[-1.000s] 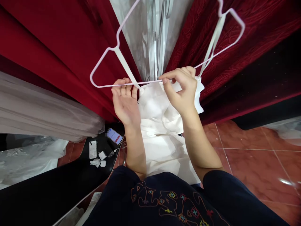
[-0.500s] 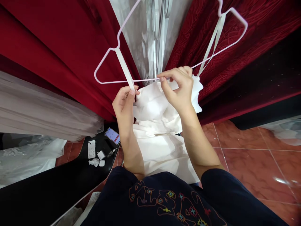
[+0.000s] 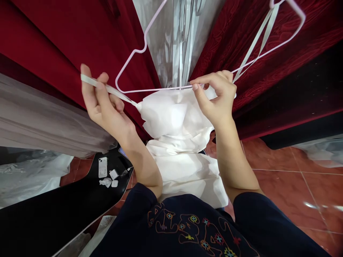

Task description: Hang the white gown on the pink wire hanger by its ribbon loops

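Note:
A white garment with thin straps hangs in front of me, its lower part draping toward my body. My left hand is out to the left, gripping the white strap, which is pulled taut away from the garment's left corner and is off the hanger. My right hand pinches the lower bar of a pale pink hanger above the garment's top edge. The other strap is still looped over the hanger's right shoulder. The hanger's upper part lies outside the view.
Red curtains hang on both sides, with sheer grey fabric between them. At lower left, a black tabletop carries a phone, a charger and small white items. Reddish floor tiles lie at right.
The left strap has come off the hanger's notch, and my left hand has swung it out to the left. The hanger and my right hand have shifted slightly right.

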Available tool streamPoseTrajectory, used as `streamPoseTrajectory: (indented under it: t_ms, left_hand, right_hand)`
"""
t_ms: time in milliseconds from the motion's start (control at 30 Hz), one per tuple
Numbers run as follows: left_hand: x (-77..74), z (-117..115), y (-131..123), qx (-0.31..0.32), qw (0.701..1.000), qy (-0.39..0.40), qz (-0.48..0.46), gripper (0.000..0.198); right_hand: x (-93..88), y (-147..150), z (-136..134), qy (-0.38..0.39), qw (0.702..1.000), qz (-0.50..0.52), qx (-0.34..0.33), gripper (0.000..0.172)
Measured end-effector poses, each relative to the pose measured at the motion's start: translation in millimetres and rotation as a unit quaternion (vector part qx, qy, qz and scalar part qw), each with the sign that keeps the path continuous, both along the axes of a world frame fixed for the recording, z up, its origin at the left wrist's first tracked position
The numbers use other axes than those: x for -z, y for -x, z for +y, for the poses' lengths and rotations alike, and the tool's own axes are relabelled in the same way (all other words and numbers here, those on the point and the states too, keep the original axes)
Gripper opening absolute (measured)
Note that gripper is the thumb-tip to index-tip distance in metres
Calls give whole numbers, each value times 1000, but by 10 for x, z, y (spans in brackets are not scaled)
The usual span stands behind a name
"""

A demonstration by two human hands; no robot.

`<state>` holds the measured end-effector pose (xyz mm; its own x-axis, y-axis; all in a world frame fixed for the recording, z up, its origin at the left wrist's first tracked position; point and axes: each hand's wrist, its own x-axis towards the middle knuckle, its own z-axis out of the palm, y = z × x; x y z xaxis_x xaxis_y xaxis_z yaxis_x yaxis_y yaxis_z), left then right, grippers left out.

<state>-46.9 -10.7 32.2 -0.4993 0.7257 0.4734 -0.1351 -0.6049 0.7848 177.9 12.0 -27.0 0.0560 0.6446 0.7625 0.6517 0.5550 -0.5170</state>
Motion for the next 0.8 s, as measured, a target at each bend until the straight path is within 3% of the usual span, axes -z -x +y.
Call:
streamPoseTrajectory:
  t_ms: [100, 200, 300, 433, 533, 633, 700, 800]
  left_hand:
    - [235, 49, 31, 10, 997, 70, -15, 23]
    - [362, 66, -98, 98, 987, 127, -24, 25]
    - [340, 47, -327, 184, 974, 131, -30, 28]
    - [287, 11, -569, 195, 973, 108, -55, 34]
    - [319, 12, -641, 184, 976, 104, -45, 34]
    - [355, 47, -645, 190, 977, 84, -54, 34]
    - [360, 79, -624, 191, 976, 77, -65, 35]
    - [355, 117, -580, 193, 975, 86, -72, 36]
  right_hand:
    - [39, 46, 42, -11, 1000, 0, -3, 25]
    - [61, 104, 59, -11, 1000, -2, -6, 23]
    - [58, 166, 23, 1, 1000, 8, -9, 27]
    - [26, 172, -34, -4, 1000, 17, -16, 23]
    - [-18, 21, 6, -92, 995, 44, -5, 17]
    - [-83, -237, 92, -193, 971, 139, 37, 17]
    - [-129, -404, 138, -161, 965, 204, 41, 22]
    - [-173, -566, 179, -51, 974, 220, 33, 25]
